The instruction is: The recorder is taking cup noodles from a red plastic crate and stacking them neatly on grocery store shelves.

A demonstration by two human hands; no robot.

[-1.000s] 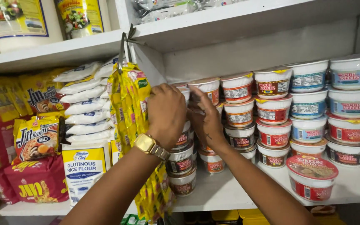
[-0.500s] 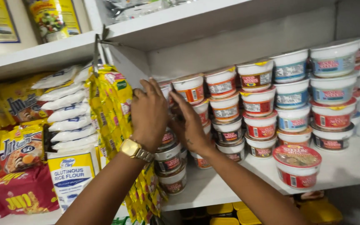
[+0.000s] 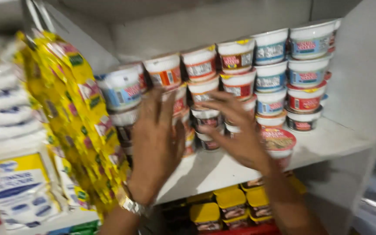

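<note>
Both my hands are raised in front of a white shelf (image 3: 327, 143) stacked with small round noodle cups (image 3: 279, 74). My left hand (image 3: 155, 146), with a gold watch at the wrist, has its fingers spread over the left stacks, near a blue-labelled cup (image 3: 120, 89). My right hand (image 3: 236, 130) is spread open before the middle stacks, close to the dark cups (image 3: 207, 117) low in the pile. Neither hand holds anything. The picture is blurred by motion.
A strip of yellow sachets (image 3: 77, 117) hangs at the left of the cups. White flour bags (image 3: 9, 117) and a yellow-and-white flour box (image 3: 14, 187) fill the left section. Yellow-lidded containers (image 3: 231, 202) sit on the shelf below. One red-lidded cup (image 3: 277, 141) stands alone in front.
My hands have drawn back from the stacks and spread open. The view has shifted closer and to the right, so the snack bags at far left are out of sight.
</note>
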